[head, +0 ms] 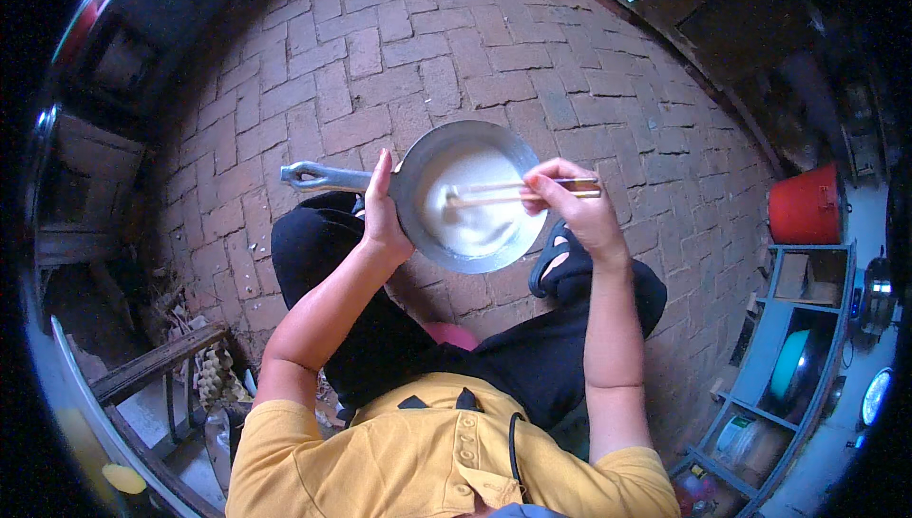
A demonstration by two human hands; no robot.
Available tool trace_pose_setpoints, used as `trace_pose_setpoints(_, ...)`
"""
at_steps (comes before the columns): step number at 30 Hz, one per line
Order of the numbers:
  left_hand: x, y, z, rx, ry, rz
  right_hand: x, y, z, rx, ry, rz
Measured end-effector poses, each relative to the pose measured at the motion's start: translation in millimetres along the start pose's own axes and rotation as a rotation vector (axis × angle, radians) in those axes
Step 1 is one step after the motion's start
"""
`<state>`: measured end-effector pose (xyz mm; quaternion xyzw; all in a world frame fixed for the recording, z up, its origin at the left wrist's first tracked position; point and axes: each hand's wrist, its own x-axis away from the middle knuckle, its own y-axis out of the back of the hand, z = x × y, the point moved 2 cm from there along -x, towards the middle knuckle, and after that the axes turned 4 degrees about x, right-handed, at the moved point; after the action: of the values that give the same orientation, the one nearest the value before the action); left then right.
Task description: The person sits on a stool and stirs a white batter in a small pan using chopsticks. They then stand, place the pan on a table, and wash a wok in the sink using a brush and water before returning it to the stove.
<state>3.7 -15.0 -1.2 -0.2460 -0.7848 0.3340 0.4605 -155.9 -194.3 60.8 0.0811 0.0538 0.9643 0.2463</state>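
A round metal pan (427,251) with a long looped handle (329,177) is held out over my knees. My left hand (387,215) supports its left side, thumb up near where the handle joins the wall. Inside lies a whitish powder or batter (467,222); I cannot tell which. Between the fingers of my right hand (570,208) is a pair of chopsticks (491,194), reaching over the right rim. Their tips rest in the white contents, and a small pale lump clings there.
Herringbone brick floor (427,55) spreads ahead. At right, a red bucket (805,204) stands above a blue-grey shelf unit (776,325) holding a teal bowl (789,363). A dark wooden frame (160,365) and litter are at lower left. Under me shows a pink seat or object (450,335).
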Motion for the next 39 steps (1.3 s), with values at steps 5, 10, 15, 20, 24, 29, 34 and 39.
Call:
trace_pose_setpoints(5,-2.7,8.6,-2.5,0.000,0.026,0.081,-1.1,25.7,12.1,0.155,0.030,-0.260)
trace_pose_setpoints(10,-4.1,6.5,-0.2,0.007,0.034,0.103,11.0,42.2,8.4,0.066,-0.127,0.025)
trace_pose_setpoints(15,-4.4,10.4,-0.3,0.002,0.051,0.080,-3.1,-7.4,-0.3,0.027,0.107,-0.059)
trace_pose_setpoints(20,0.3,3.1,-2.3,0.013,0.054,0.100,5.2,42.7,9.4,0.124,-0.019,-0.225)
trace_pose_setpoints(24,1.9,1.5,-2.5,0.015,0.047,0.100,18.8,54.1,15.7,0.098,-0.209,-0.027)
trace_pose_setpoints(29,-1.0,6.4,-1.7,0.042,0.048,0.081,-0.9,1.8,1.2,0.037,0.043,-0.066)
trace_pose_setpoints(34,3.2,-1.2,-2.6,0.017,0.019,0.029,2.8,44.0,6.8,0.082,-0.009,-0.260)
trace_pose_setpoints(39,1.1,0.6,-3.1,0.006,0.015,0.076,14.3,49.9,7.7,0.057,-0.173,0.003)
